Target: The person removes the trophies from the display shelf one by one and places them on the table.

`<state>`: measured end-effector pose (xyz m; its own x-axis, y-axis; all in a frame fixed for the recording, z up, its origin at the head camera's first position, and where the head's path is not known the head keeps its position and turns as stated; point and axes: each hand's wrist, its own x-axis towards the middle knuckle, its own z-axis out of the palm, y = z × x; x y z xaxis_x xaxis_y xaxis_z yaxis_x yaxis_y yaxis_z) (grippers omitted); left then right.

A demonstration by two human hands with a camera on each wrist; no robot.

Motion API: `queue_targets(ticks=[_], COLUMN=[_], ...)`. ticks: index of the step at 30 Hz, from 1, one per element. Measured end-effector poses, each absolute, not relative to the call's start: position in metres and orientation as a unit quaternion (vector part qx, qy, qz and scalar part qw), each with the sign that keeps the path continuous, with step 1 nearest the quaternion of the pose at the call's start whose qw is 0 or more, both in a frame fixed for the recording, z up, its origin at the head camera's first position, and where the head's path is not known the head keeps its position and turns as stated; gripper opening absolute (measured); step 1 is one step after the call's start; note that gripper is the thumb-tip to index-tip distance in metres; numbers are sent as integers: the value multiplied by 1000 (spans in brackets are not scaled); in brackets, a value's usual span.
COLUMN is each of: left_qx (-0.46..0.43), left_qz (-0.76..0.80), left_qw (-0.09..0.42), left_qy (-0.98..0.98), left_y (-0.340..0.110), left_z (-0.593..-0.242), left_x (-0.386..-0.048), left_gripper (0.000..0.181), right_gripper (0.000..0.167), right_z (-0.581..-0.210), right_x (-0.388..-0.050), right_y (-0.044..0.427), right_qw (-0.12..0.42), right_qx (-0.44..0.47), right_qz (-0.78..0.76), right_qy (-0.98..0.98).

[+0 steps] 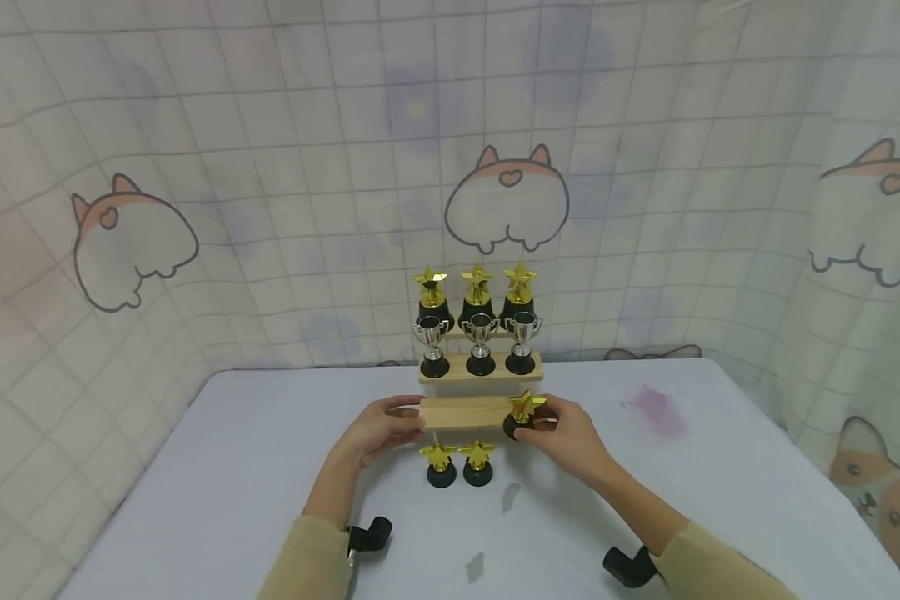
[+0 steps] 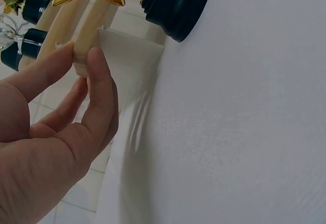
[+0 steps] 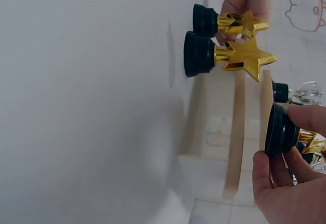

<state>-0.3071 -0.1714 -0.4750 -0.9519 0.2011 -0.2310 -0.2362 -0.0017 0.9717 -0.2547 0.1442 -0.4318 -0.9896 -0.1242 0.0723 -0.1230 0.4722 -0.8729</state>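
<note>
My left hand (image 1: 375, 429) pinches the left end of the lowest step of a wooden tiered stand (image 1: 461, 412), thumb and fingers around the board's end (image 2: 85, 40). In my right hand (image 1: 570, 437) is a gold star trophy (image 1: 525, 407), its black base (image 3: 281, 130) gripped between thumb and fingers. That trophy is upright by the right end of the lowest step; the right wrist view shows a gap between base and board. Two more star trophies, a left one (image 1: 440, 467) and a right one (image 1: 477, 467), stand on the table before the stand.
Three silver cups, the middle one (image 1: 481, 342) among them, stand on the middle step. Three gold star trophies (image 1: 476, 292) stand on the top step behind. The white table (image 1: 270, 467) meets a checked cloth backdrop (image 1: 307, 208). Dark wrist devices (image 1: 371, 535) show at both sleeves.
</note>
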Motion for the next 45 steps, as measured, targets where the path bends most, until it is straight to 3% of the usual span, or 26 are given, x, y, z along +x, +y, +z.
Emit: queue_targets(ticks=[24, 45], left_qx=[-33, -29], left_qz=[709, 714], left_qw=[142, 141], left_qy=[690, 685], left_y=[-167, -166], left_z=[-473, -471], left_x=[-306, -305], left_gripper=[55, 53], right_gripper=[38, 51], right_z=[-455, -470], right_x=[-237, -242], right_y=[156, 150], right_qw=[29, 45], right_qx=[-68, -63], right_qz=[-515, -474], right_qy=[854, 877])
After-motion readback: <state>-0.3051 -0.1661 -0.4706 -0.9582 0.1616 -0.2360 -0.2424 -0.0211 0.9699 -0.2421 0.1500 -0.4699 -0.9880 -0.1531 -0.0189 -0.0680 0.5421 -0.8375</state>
